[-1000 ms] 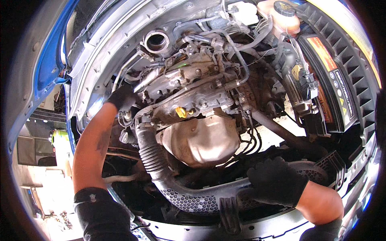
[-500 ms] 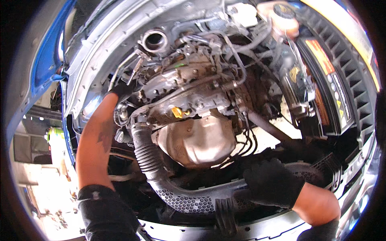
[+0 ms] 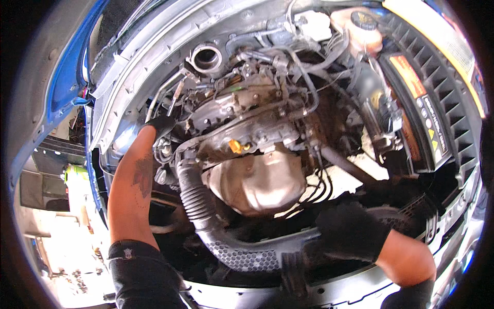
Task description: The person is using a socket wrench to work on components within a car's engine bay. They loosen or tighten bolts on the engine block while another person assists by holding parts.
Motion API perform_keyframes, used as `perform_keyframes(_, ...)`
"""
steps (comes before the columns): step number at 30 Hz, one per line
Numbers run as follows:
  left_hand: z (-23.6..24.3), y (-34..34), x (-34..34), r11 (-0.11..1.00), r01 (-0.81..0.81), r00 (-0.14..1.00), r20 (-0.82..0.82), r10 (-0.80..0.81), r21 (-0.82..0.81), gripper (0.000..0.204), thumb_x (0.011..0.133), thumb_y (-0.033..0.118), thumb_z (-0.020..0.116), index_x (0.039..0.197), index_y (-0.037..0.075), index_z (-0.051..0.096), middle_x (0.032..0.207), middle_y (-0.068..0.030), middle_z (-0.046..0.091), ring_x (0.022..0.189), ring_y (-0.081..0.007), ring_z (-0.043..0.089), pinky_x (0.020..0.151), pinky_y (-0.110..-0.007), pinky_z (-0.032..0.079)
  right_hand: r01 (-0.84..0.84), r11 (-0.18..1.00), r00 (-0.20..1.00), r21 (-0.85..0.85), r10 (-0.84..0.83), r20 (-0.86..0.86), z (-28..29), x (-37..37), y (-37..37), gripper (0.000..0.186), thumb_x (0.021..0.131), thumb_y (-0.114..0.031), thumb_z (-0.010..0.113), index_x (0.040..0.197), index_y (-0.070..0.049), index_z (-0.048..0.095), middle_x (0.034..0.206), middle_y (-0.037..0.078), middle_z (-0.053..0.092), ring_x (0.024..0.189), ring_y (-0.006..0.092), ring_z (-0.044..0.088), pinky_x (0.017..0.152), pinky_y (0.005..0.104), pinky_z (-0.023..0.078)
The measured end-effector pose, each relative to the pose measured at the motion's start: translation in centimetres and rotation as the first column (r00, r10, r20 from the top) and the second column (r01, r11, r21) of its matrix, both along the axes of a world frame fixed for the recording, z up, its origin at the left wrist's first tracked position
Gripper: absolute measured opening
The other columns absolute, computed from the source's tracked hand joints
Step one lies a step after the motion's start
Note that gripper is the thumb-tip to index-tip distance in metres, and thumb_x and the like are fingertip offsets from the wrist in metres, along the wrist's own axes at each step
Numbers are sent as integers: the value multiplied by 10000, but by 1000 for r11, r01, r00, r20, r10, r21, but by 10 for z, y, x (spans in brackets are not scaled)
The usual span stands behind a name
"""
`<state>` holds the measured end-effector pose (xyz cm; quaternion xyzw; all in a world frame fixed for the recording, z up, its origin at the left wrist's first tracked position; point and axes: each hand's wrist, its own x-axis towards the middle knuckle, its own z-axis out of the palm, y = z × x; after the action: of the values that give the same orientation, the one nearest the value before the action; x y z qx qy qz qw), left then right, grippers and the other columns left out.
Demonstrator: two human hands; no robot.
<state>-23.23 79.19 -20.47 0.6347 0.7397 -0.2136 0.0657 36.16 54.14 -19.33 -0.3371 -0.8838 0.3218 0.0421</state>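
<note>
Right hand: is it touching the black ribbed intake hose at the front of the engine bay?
Touching. The head view shows the gloved right hand resting on the black ribbed hose, no gap visible.

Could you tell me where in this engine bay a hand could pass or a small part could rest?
The smooth metal heat shield offers the one bare patch, bordered by the ribbed black hose and cables. A dark gap opens below it, by the right hand. Around the left hand, brackets, pipes and wiring crowd tightly.

orange-black battery label, upper right
</note>
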Motion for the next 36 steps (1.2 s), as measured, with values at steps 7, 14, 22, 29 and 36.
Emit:
perform_keyframes(7, 45, -46, 102, 780, 615, 753, -209, -624, -115, 358, 851, 380, 680, 931, 39, 754, 948, -254, 736, 911, -404, 734, 807, -515, 580, 7, 998, 996, 67, -13, 86, 2, 8, -7, 557, 852, -620, 662, 746, -73, 644, 701, 127, 621, 668, 333, 675, 606, 494, 521)
perform_keyframes(14, 5, 9, -46, 817, 371, 799, -296, -523, -442, 274, 860, 295, 653, 951, 50, 736, 988, -243, 725, 910, -393, 722, 811, -495, 583, -25, 998, 998, 63, 28, -50, -3, 0, -2, 476, 809, -559, 692, 720, -91, 705, 683, 136, 675, 684, 343, 699, 630, 496, 529)
perform_keyframes(22, 39, -40, 99, 755, 605, 718, -237, -655, -255, 336, 810, 298, 673, 1045, 67, 738, 1084, -232, 731, 1020, -360, 722, 847, -502, 580, 66, 996, 997, 58, -68, 28, 0, 10, -7, 465, 785, -551, 712, 694, -95, 710, 645, 119, 669, 639, 323, 700, 588, 468, 533)
perform_keyframes(29, -36, 4, -21, 899, 437, 852, -336, -402, 34, 241, 872, 181, 575, 959, 57, 763, 970, -234, 730, 921, -364, 737, 797, -508, 588, 57, 997, 998, 55, -57, -3, -8, 9, -8, 470, 771, -561, 714, 703, -96, 723, 668, 122, 685, 655, 318, 709, 597, 469, 531)
perform_keyframes(36, 19, -49, 93, 864, 502, 842, -250, -478, 41, 209, 843, 194, 626, 937, 79, 774, 910, -226, 733, 887, -372, 731, 787, -487, 585, 108, 994, 993, -25, -106, 55, 1, 6, -11, 444, 790, -526, 694, 726, -90, 741, 696, 132, 705, 710, 334, 720, 658, 486, 528)
